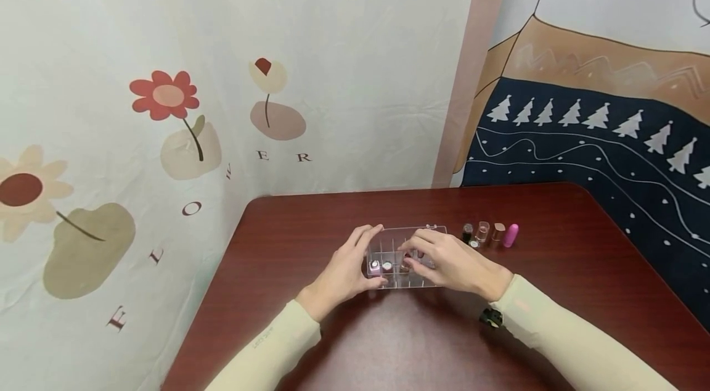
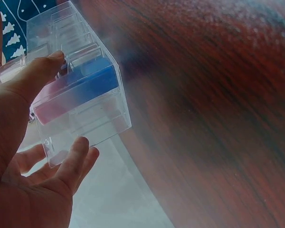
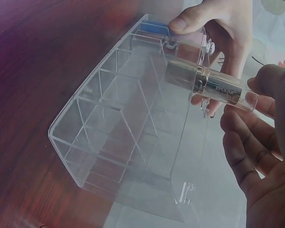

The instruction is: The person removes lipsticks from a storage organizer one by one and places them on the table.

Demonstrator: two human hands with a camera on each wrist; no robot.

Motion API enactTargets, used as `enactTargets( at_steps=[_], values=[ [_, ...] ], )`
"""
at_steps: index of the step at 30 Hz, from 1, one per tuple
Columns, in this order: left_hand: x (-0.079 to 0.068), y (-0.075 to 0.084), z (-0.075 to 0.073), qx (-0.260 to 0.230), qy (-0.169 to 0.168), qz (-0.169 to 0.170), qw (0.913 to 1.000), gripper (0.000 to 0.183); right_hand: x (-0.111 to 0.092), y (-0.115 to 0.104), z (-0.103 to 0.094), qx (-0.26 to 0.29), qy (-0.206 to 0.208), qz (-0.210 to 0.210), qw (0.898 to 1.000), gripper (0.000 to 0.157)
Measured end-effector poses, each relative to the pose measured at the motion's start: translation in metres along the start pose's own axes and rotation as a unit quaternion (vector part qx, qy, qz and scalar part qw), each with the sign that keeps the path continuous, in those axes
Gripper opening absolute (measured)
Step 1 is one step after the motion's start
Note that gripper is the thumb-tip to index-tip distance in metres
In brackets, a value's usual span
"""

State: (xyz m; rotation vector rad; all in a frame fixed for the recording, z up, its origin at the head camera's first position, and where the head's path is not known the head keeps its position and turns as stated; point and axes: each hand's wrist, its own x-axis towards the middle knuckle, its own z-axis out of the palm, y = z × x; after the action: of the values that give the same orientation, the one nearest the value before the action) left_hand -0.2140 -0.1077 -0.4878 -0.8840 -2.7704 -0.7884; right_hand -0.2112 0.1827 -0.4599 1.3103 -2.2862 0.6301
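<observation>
- Between right hand (image 3: 261, 156) thumb and fingertips (image 3: 237, 124): a lipstick tube (image 3: 209, 84) is being pinched at its clear cap end, the metallic body pointing into the organizer.
- Tube is looking light, rigid and smooth, likely slippery; holding near the cap seam seems safest.
- Left hand (image 2: 23, 156) is gripping the clear organizer box (image 3: 109, 137) at its end, thumb (image 2: 35, 73) over the top edge, fingers under the wall.
- Box is looking like thin hard plastic, light, crack-prone.
- Compartments nearest the left fingers are holding a few lipsticks (image 1: 386, 266); the others are showing empty.
- Beyond the right hand, four more tubes (image 1: 490, 234) are standing on the table (image 1: 554, 267).
</observation>
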Motion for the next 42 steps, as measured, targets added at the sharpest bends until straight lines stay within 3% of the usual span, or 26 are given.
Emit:
enactTargets(
  at_steps=[22,42],
  values=[
    [0.001,0.002,0.001,0.002,0.01,0.006,0.9999,0.115,-0.008,0.01,-0.019,-0.014,0.028,0.004,1.0,0.035],
    [-0.002,0.002,-0.001,-0.006,0.008,0.01,0.9999,0.116,-0.03,0.025,-0.059,-0.048,0.066,0.028,0.996,0.044]
  ],
)
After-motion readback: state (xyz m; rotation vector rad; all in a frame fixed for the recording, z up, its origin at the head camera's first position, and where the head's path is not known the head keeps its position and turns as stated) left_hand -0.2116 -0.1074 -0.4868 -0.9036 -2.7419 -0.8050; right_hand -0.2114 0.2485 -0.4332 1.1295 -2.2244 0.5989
